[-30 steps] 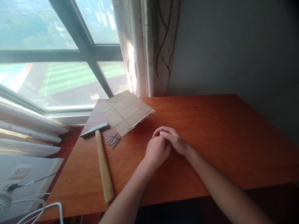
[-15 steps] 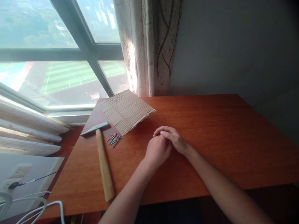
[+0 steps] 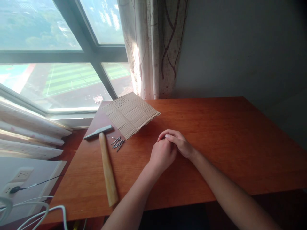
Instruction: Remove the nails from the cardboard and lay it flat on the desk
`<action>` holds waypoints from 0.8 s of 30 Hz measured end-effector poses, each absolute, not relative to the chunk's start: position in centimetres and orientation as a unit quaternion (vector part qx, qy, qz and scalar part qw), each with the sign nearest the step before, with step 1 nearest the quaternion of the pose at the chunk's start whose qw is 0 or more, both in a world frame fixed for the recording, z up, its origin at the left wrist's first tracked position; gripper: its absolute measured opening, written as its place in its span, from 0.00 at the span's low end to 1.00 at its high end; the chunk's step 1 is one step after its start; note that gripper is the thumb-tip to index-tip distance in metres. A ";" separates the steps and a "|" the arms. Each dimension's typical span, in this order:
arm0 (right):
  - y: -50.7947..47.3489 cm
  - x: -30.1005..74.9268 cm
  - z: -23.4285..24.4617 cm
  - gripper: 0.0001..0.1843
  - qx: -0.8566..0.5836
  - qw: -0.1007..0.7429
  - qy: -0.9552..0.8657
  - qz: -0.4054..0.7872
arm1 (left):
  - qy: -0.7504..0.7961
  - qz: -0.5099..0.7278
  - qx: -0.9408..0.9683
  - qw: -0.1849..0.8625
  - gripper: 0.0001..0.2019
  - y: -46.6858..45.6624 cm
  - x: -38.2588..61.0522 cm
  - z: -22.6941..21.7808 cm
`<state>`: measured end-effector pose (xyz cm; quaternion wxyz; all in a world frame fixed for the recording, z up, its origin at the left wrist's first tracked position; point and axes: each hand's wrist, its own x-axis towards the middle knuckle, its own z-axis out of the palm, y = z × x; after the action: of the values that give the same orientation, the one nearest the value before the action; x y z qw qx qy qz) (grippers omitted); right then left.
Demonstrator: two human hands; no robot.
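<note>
My left hand (image 3: 161, 156) rests over the wooden table (image 3: 227, 143), closed with its fingers curled inward. Wrapped over its fingertips is my right hand (image 3: 180, 143), thumb on top; the two hands are clasped. No object shows between them, though the inside of the clasp is hidden. To the left lies a hammer, its wooden handle (image 3: 108, 172) pointing toward me and its grey metal head (image 3: 98, 132) away. A small pile of several metal nails (image 3: 118, 143) lies between the hammer and a corrugated cardboard piece (image 3: 134, 113), which has a grid of dark dots near its far corner.
A window (image 3: 72, 80) and a patterned curtain (image 3: 155, 48) stand behind the table's far left. At lower left are a wall socket (image 3: 18, 183) with a black plug and looped white cables (image 3: 48, 207). The cardboard's near right edge sits raised off the table.
The view has shifted very slightly. My clasped hands, the hammer, the nails and the cardboard stay in place.
</note>
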<state>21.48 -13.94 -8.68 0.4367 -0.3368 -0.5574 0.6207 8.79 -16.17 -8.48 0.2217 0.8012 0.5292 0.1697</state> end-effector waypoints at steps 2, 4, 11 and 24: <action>-14.0 21.5 -8.5 0.12 -0.337 0.436 -0.559 0.620 | 0.529 0.171 0.801 0.222 0.11 -16.2 8.8 -8.5; -14.0 21.5 -8.4 0.12 -0.338 0.436 -0.558 0.619 | 0.528 0.173 0.801 0.223 0.11 -16.2 8.8 -8.5; -14.0 21.4 -8.4 0.12 -0.339 0.437 -0.563 0.614 | 0.528 0.177 0.800 0.223 0.11 -16.2 8.8 -8.5; -13.9 21.5 -8.4 0.12 -0.341 0.437 -0.559 0.617 | 0.529 0.172 0.798 0.233 0.10 -16.3 8.8 -8.3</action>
<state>21.48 -13.93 -8.44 0.4366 -0.3405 -0.5591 0.6171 8.83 -16.26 -8.29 0.2329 0.7977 0.5291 0.1718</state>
